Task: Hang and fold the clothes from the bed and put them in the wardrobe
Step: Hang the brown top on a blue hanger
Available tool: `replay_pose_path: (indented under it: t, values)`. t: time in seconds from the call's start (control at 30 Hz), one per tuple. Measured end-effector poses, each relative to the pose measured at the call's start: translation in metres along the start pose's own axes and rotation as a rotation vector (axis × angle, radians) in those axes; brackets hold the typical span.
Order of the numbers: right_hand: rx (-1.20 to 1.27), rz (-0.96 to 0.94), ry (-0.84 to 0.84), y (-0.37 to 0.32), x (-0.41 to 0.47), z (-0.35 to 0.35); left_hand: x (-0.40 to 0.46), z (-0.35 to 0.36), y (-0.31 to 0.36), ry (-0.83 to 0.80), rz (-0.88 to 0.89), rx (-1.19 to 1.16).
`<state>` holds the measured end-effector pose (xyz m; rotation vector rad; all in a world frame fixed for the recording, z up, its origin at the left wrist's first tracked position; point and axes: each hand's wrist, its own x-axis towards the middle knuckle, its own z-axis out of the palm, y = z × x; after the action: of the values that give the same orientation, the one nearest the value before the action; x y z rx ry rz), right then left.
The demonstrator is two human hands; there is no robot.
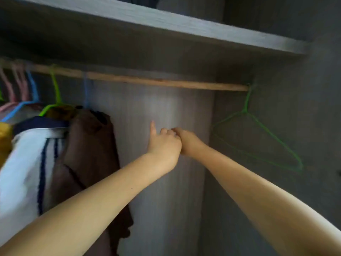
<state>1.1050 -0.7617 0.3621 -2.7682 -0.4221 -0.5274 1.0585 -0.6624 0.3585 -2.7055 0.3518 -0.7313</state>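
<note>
Inside the wardrobe [184, 26], left hand [164, 145] and right hand [186, 141] meet with fingers curled, holding nothing visible. Clothes [33, 163] hang at the rail's [147, 81] left end; I think the empty green hanger [258, 133] comes next.

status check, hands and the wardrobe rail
Left hand and right hand curled, touching, holding nothing visible. Empty green hanger at rail right end. Brown garment hung left. Nothing blocking.

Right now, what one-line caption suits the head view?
Both hands, left hand and right hand, meet inside the wardrobe below the wooden rail, near an empty green hanger.
</note>
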Motion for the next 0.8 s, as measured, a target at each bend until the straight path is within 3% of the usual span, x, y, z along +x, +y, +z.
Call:
replay_pose_path:
  t: [0.17,0.33,0.5,0.63,0.8]
  values:
    - [-0.119,0.278,0.06,0.089,-0.162,-0.068,-0.021,-0.041,0.144,0.241,0.394,-0.288]
    - [-0.008,0.699,0.269,0.16,-0.35,-0.132,-0.081,-0.107,0.302,0.411,0.761,-0.664]
    - [-0.255,1.127,0.284,0.216,-0.568,-0.165,-0.172,-0.15,0.457,0.343,0.994,-0.74]
    - [-0.417,1.41,0.247,0.222,-0.735,-0.166,-0.256,-0.165,0.558,0.19,1.171,-0.768]
    - [-0.379,1.644,0.122,0.213,-0.884,-0.147,-0.35,-0.171,0.651,-0.018,1.396,-0.744]
